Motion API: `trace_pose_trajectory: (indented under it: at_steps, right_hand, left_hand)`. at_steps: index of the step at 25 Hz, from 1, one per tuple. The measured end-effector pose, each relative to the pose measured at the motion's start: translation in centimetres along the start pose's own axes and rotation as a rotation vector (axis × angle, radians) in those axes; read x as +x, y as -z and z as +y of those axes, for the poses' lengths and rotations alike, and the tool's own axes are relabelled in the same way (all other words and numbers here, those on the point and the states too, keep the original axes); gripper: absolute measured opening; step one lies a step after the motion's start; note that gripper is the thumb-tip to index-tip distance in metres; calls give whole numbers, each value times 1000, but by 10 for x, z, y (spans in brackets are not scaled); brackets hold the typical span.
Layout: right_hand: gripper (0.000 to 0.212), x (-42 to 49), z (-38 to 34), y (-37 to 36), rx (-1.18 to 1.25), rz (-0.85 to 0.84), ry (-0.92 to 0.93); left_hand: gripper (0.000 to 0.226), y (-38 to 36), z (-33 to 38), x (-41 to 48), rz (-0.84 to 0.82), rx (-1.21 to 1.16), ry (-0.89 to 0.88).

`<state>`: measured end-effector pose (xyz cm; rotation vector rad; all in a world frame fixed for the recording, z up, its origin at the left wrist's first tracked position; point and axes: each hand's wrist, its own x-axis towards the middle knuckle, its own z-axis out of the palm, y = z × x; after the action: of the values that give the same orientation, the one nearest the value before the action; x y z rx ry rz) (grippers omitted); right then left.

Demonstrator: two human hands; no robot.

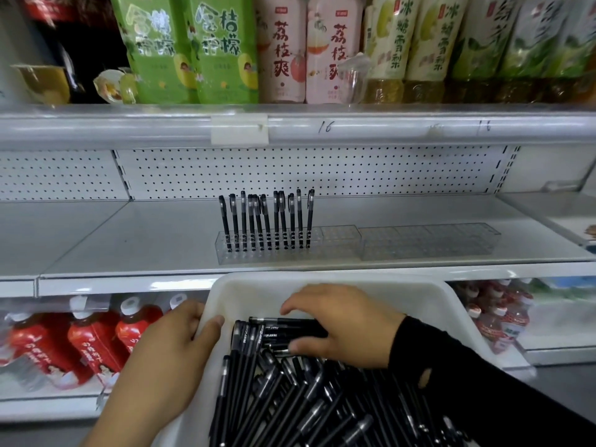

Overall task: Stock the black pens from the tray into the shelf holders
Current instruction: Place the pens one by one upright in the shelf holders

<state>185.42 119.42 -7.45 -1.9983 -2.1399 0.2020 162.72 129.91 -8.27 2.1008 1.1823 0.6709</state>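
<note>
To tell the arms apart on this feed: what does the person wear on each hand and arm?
The left hand and its forearm are uncovered: no glove, sleeve, ring or watch shows. The right hand is ungloved too, but a black long sleeve reaches its wrist, with a small hole in the fabric.

You face a grey metal store shelf [129, 240] backed by white pegboard [290, 169]. Above its price rail [403, 129] you see green and pink drink bottles [283, 50]. Below, red-labelled bottles [93, 340] stand in rows.
</note>
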Motion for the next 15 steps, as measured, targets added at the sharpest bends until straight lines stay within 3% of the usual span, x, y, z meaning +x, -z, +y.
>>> trace_pose_trajectory:
  at_steps: [3,6,15]
  right_hand:
    - [58,4,3,-15,-27,-138,21]
    - [67,7,2,-22,-97,-152,42]
    - [45,9,1,-28,-150,-91,-26]
  left_hand:
    - [17,0,2,0,-2,-10,4]
    - [17,1,2,-1,-8,-23,19]
    - [17,1,3,-1,-6,-16,6]
